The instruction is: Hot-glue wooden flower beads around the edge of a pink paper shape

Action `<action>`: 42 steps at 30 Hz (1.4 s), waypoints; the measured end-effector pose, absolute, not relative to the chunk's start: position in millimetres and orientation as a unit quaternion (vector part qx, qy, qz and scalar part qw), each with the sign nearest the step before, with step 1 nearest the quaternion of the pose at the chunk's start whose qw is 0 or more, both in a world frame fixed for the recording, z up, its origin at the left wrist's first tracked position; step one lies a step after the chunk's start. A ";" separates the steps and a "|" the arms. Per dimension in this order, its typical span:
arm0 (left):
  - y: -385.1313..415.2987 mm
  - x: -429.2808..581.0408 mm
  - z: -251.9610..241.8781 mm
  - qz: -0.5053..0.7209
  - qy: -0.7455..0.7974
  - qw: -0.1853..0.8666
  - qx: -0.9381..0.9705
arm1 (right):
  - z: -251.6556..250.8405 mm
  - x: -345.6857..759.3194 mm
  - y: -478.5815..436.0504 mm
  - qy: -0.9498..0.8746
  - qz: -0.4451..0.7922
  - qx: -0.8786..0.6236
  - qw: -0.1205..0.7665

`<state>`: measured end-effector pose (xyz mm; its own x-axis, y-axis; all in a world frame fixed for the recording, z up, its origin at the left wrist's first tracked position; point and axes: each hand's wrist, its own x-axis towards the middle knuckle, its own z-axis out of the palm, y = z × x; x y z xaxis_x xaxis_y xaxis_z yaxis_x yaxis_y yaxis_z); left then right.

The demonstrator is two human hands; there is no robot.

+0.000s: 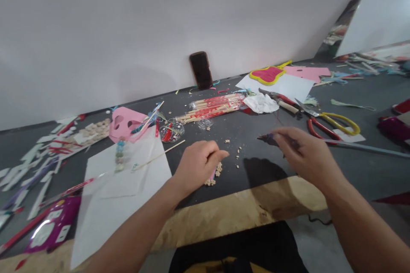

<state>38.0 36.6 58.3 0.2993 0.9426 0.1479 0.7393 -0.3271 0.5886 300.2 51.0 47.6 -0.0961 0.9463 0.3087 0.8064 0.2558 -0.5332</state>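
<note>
My left hand [198, 163] rests low over the dark table near its front edge, fingers curled and thumb pointing right. What it grips, if anything, is hidden, though a bit of pink shows beneath it. Small beige pieces [218, 169] lie in a cluster right beside its thumb side. Several more loose beige bits [238, 157] are scattered between the two hands. My right hand [296, 151] is closed around a dark pointed tool [263, 137], its tip aimed left above the table. A purple part shows at the fingers; most of the tool is covered.
White paper [128, 187] with a bead strand [119, 155] lies left, near a pink mask-shaped sheet [128, 121]. Wrapped sticks [213, 107] lie behind, below a leaning phone [201, 70]. Yellow-and-red-handled scissors [339, 123] and pliers [283, 99] lie right. A purple stapler-like object [54, 224] sits front left.
</note>
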 end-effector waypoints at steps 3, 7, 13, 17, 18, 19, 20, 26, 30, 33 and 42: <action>43.6 58.8 48.9 0.197 0.525 0.234 0.794 | 34.6 322.3 29.0 -0.709 0.048 -0.642 0.289; 50.6 73.4 36.0 0.158 0.503 0.240 0.815 | 13.4 342.4 16.5 -0.683 -0.040 -0.700 0.205; 63.5 82.5 29.2 0.090 0.545 0.190 0.811 | 3.3 349.8 22.9 -0.655 -0.031 -0.746 0.113; 69.4 89.4 26.2 0.065 0.565 0.171 0.805 | 7.4 352.4 34.1 -0.642 0.037 -0.764 0.057; 70.2 91.0 25.3 0.059 0.566 0.169 0.805 | 9.2 354.2 36.7 -0.639 0.059 -0.765 0.058; 70.8 92.4 24.4 0.054 0.565 0.168 0.806 | 11.3 356.3 38.7 -0.635 0.085 -0.765 0.063; 71.3 93.6 23.7 0.048 0.564 0.167 0.808 | 13.6 358.7 40.0 -0.629 0.113 -0.766 0.073; 73.1 98.6 22.5 0.022 0.551 0.158 0.819 | 22.8 365.5 28.6 -0.515 0.238 -0.767 0.298; 75.7 100.4 22.7 0.025 0.542 0.163 0.824 | 19.3 356.4 14.4 -0.382 0.479 -0.662 0.432; 76.3 98.5 24.4 0.051 0.538 0.183 0.821 | 14.2 346.1 6.9 -0.317 0.619 -0.569 0.438; 60.9 80.1 27.2 0.226 0.585 0.270 0.730 | 4.3 319.8 -6.4 -0.321 0.604 -0.570 0.455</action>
<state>80.1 60.9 27.2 0.2125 0.9771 0.0144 0.7326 -0.1690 0.6593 319.8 -6.4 4.3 0.0643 0.9155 -0.3972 -0.1844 -0.3803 -0.9063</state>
